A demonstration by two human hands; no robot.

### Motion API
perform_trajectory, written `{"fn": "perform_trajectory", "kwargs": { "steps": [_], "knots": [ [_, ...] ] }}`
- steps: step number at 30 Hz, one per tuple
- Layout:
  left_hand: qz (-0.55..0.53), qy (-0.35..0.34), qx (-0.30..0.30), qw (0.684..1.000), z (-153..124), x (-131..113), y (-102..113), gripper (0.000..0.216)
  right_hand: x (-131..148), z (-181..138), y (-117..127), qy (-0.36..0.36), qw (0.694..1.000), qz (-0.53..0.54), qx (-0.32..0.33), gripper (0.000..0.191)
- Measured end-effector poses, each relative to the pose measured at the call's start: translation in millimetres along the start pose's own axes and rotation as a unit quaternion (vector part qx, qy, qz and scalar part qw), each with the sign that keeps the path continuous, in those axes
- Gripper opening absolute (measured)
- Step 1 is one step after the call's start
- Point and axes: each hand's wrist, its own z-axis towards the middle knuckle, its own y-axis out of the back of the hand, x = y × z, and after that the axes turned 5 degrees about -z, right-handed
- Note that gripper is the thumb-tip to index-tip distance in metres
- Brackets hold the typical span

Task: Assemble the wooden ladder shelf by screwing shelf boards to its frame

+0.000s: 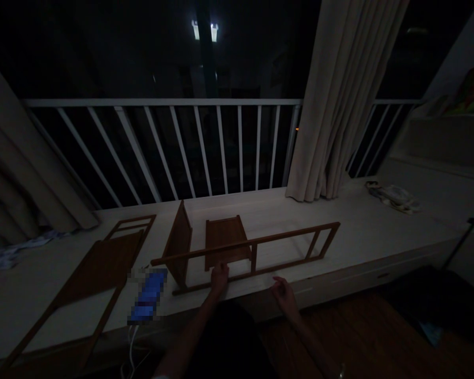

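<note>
A long wooden rail frame (260, 255) stands on edge along the front of a white window ledge (363, 231). My left hand (219, 276) rests against the frame's lower bar, fingers curled on it. Just in front of the ledge edge my right hand (283, 292) hovers, fingers loosely bent, holding nothing. Behind the frame a small wooden panel (225, 239) stands beside an upright side panel (178, 243). The room is very dark.
A large flat wooden panel with a frame (90, 273) lies at the left on the ledge. A lit blue phone (147, 295) with a white cable lies near it. A white railing (205, 152), curtains (339, 105) and a folded cloth (395, 197) lie beyond.
</note>
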Motion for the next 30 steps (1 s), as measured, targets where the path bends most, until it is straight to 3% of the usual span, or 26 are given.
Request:
{"fn": "perform_trajectory", "kwargs": {
  "steps": [2, 5, 7, 10, 13, 23, 26, 30],
  "knots": [
    [0.057, -0.066, -0.004, 0.996, -18.5, 4.2, 3.6, 0.019, 3.3, 16.5, -2.0, 0.05, 0.996, -0.073, 0.023, 0.036],
    [0.192, -0.207, 0.008, 0.959, -38.5, 13.7, 11.7, 0.021, 4.5, 39.4, -6.2, 0.14, 0.974, -0.171, 0.054, 0.035],
    [0.235, -0.25, 0.026, 0.939, -43.8, 20.7, 17.4, 0.022, 3.1, 51.5, -9.3, 0.199, 0.951, -0.22, 0.088, 0.034],
    [0.232, -0.258, 0.042, 0.937, -41.8, 29.8, 23.5, 0.02, -0.4, 63.2, -15.6, 0.24, 0.923, -0.274, 0.127, 0.023],
    [0.214, -0.248, 0.027, 0.944, -34.0, 35.3, 26.8, 0.02, -3.0, 68.3, -25.4, 0.242, 0.917, -0.294, 0.122, 0.013],
    [0.192, -0.227, 0.001, 0.955, -6.8, 35.5, 58.2, 0.016, 2.7, 71.9, -76.0, 0.251, 0.922, -0.287, 0.065, 0.012],
    [0.205, -0.223, -0.021, 0.953, -4.2, 38.5, 57.8, 0.014, -0.4, 73.4, -80.8, 0.265, 0.917, -0.293, 0.061, 0.013],
    [0.221, -0.229, -0.059, 0.946, 0.2, 45.3, 51.6, 0.031, -5.6, 79.8, -82.4, 0.279, 0.909, -0.305, 0.061, 0.014]
  ]
}}
